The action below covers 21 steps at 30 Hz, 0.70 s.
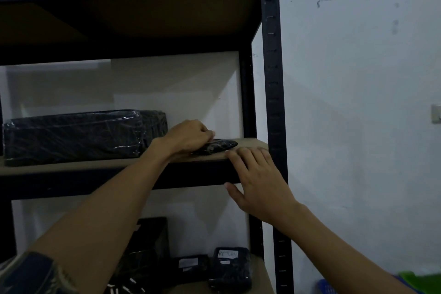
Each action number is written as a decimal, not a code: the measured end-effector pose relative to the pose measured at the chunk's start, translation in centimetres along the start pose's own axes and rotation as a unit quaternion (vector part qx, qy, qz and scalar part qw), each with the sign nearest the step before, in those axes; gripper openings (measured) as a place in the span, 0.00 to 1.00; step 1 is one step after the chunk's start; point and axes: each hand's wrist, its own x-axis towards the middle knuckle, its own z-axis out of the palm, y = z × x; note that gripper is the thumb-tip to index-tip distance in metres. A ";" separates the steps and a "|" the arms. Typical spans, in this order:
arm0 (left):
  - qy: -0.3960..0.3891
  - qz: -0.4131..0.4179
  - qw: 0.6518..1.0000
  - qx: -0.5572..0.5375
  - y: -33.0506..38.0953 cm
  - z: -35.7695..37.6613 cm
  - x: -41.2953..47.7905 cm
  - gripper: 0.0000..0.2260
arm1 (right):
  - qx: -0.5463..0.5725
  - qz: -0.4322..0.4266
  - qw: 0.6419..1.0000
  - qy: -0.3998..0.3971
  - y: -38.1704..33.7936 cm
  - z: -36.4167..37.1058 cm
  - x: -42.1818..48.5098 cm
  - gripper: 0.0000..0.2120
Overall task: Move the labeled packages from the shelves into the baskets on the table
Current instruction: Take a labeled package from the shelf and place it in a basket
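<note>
Black plastic: one small package (222,145) lay near the right front corner of the middle shelf (95,166). Pick-up step. My left hand (188,136) lay over it, fingers curled round its far side in a grip; it was not yet off the board. My right hand (260,181) was spread flat and held nothing, fingertips on the shelf's front edge just beside the package, thumb under the beam.

Next move, as I judged: draw it out over the front edge, check the label (not visible from here), carry it to a basket.

Count:
- Middle shelf: one small package. Wrapped bundles (71,136) at the left end, one or two, overlapping.
- Lower shelf (265,277): two small labelled ones, the RETURN package (230,270) and its neighbour (193,266).
- Baskets glimpsed: two, the blue basket (327,287) and the green basket (410,279).
</note>
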 end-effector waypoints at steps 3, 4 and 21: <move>0.021 -0.050 0.998 0.018 -1.2 -0.2 0.8 0.22 | 0.000 0.001 1.000 0.005 0.1 0.1 0.0 0.28; -0.004 -0.082 0.997 0.008 -1.7 -0.1 0.8 0.27 | 0.001 0.001 1.000 0.005 0.1 0.1 0.0 0.28; 0.162 -0.172 0.845 -0.481 -3.2 0.7 0.3 0.17 | -0.007 -0.004 0.999 0.045 0.2 0.9 -0.2 0.27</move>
